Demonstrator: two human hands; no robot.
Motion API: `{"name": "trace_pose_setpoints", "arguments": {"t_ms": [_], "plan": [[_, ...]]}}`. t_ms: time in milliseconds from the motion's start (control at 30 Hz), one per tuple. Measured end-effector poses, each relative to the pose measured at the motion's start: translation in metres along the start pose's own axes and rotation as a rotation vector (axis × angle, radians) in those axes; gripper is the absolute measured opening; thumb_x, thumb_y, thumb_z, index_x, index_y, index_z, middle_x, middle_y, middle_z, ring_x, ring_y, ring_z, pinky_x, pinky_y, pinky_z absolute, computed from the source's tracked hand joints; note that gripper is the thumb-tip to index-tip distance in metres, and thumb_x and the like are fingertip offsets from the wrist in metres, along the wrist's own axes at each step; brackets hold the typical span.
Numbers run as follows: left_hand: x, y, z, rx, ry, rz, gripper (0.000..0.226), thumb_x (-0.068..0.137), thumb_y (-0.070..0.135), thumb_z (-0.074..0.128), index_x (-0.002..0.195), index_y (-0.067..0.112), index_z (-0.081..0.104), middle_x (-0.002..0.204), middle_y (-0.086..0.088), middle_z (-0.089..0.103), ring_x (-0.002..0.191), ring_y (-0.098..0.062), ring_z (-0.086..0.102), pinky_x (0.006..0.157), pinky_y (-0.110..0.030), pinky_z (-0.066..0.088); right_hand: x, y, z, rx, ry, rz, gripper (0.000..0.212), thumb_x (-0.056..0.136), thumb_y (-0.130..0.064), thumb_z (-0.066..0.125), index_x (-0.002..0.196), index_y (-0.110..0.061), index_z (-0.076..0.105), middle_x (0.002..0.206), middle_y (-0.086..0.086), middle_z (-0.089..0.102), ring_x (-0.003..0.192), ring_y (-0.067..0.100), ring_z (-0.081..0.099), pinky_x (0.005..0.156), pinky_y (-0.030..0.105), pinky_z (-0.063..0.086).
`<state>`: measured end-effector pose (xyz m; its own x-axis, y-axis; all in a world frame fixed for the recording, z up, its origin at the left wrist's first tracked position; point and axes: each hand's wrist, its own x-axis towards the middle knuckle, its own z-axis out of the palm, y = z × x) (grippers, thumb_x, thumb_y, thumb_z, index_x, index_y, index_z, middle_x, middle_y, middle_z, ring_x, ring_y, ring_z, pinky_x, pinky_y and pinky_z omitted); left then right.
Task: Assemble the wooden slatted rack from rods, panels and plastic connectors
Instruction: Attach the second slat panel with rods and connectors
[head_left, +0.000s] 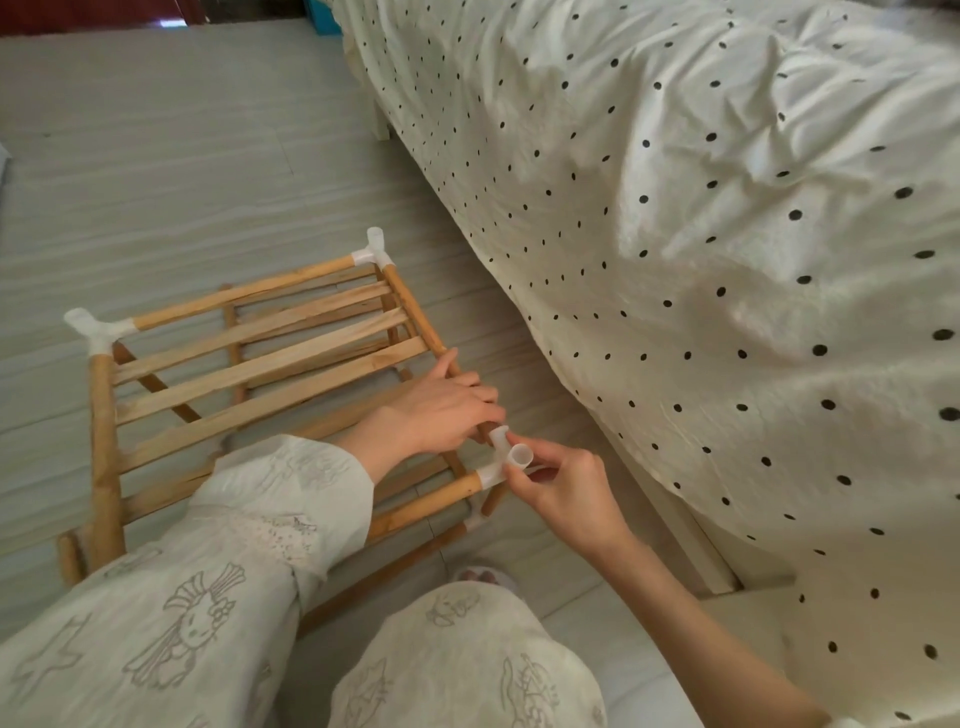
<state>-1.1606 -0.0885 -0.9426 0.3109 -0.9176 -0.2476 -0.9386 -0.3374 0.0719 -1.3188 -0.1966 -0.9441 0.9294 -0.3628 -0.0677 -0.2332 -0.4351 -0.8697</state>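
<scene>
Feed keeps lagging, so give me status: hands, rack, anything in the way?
Left hand gripping the side rod. Right hand pinching the near corner connector. Rack on floor, two far connectors fitted. Bed cover close alongside, not touching.

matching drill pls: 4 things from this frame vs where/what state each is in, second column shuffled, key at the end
Things:
1. left hand
2. right hand
3. far corner connector
4. dotted bedsheet

States:
A. draped over the bed, to the right of the rack
B. grip on the side rod next to the near corner
C. joined to two rods, its top socket empty
D. fingers on the white connector at the near corner

Pairs: 1-B, 2-D, 3-C, 4-A
</scene>
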Motion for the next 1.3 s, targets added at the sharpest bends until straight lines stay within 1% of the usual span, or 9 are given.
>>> {"name": "trace_pose_setpoints", "arguments": {"t_ms": [100, 300, 467, 567, 633, 833, 1000, 1133, 1300], "plan": [[0.000, -0.007, -0.005, 0.009, 0.036, -0.005, 0.017, 0.093, 0.021, 0.052, 0.103, 0.034, 0.055, 0.101, 0.013, 0.049, 0.108, -0.011, 0.043, 0.116, -0.051, 0.000, -0.003, 0.001, -0.002, 0.041, -0.013, 0.002, 0.015, 0.086, -0.021, 0.067, 0.094, -0.011, 0.073, 0.070, 0.001, 0.071, 0.069, 0.003, 0.064, 0.070, 0.018, 0.049], [-0.001, -0.006, -0.015, -0.015, -0.018, 0.005, 0.014, 0.093, 0.025, 0.053, 0.105, 0.030, 0.058, 0.103, 0.010, 0.051, 0.107, -0.012, 0.044, 0.115, -0.052, 0.003, -0.001, -0.002, -0.003, 0.062, -0.061, 0.039, 0.011, 0.084, -0.013, 0.067, 0.094, -0.014, 0.073, 0.068, -0.011, 0.070, 0.072, -0.003, 0.064, 0.075, 0.015, 0.051], [-0.002, 0.000, -0.008, -0.037, 0.018, 0.012, 0.019, 0.093, 0.019, 0.054, 0.108, 0.028, 0.061, 0.107, 0.009, 0.054, 0.107, -0.013, 0.044, 0.116, -0.047, 0.001, -0.004, -0.001, -0.003, 0.092, -0.078, 0.034, 0.018, 0.083, -0.010, 0.068, 0.089, -0.027, 0.072, 0.075, 0.002, 0.073, 0.071, 0.000, 0.063, 0.073, 0.015, 0.050], [-0.002, -0.001, -0.010, -0.062, 0.011, 0.029, 0.020, 0.092, 0.021, 0.056, 0.110, 0.026, 0.062, 0.108, 0.008, 0.056, 0.104, -0.015, 0.043, 0.108, -0.034, 0.024, -0.003, 0.000, -0.003, 0.092, -0.077, 0.041, 0.011, 0.083, -0.009, 0.068, 0.091, -0.013, 0.074, 0.078, 0.004, 0.073, 0.072, 0.012, 0.067, 0.075, 0.027, 0.052], [-0.002, -0.003, -0.011, -0.112, -0.001, 0.019, 0.020, 0.091, 0.022, 0.057, 0.110, 0.025, 0.063, 0.108, 0.006, 0.056, 0.101, -0.015, 0.042, 0.094, -0.034, 0.037, -0.002, 0.001, -0.002, 0.098, -0.084, 0.048, 0.014, 0.083, -0.009, 0.068, 0.092, -0.017, 0.073, 0.082, 0.004, 0.074, 0.079, 0.020, 0.068, 0.076, 0.030, 0.052], [0.000, -0.002, -0.010, -0.140, -0.017, 0.031, 0.023, 0.090, 0.020, 0.059, 0.112, 0.024, 0.063, 0.108, 0.003, 0.056, 0.101, -0.015, 0.041, 0.091, -0.034, 0.038, 0.004, 0.002, -0.002, 0.080, -0.116, 0.030, 0.023, 0.083, -0.011, 0.069, 0.105, -0.013, 0.072, 0.081, -0.017, 0.070, 0.076, -0.010, 0.063, 0.073, 0.007, 0.045], [0.000, -0.005, -0.008, -0.136, -0.009, 0.025, 0.027, 0.088, 0.015, 0.061, 0.114, 0.024, 0.063, 0.108, 0.002, 0.057, 0.102, -0.017, 0.043, 0.092, -0.039, 0.041, 0.009, 0.003, 0.000, 0.072, -0.122, 0.017, 0.018, 0.082, -0.014, 0.069, 0.099, -0.018, 0.074, 0.087, -0.004, 0.074, 0.075, -0.005, 0.063, 0.074, 0.016, 0.050], [0.005, -0.010, -0.011, -0.164, 0.040, -0.033, 0.027, 0.088, 0.009, 0.059, 0.112, 0.019, 0.064, 0.107, 0.001, 0.058, 0.105, -0.018, 0.049, 0.090, -0.037, 0.044, 0.019, 0.003, 0.004, 0.043, -0.081, 0.003, 0.026, 0.086, -0.022, 0.066, 0.112, -0.020, 0.069, 0.087, -0.010, 0.072, 0.081, -0.003, 0.065, 0.077, 0.012, 0.049], [0.017, -0.040, -0.023, -0.174, 0.035, -0.106, 0.029, 0.091, 0.001, 0.051, 0.113, 0.015, 0.062, 0.110, -0.004, 0.058, 0.108, -0.023, 0.052, 0.091, -0.042, 0.044, 0.062, -0.001, 0.007, 0.083, -0.045, 0.076, 0.016, 0.084, -0.019, 0.068, 0.099, -0.023, 0.061, 0.091, -0.010, 0.067, 0.090, -0.001, 0.064, 0.082, 0.017, 0.048]]}}
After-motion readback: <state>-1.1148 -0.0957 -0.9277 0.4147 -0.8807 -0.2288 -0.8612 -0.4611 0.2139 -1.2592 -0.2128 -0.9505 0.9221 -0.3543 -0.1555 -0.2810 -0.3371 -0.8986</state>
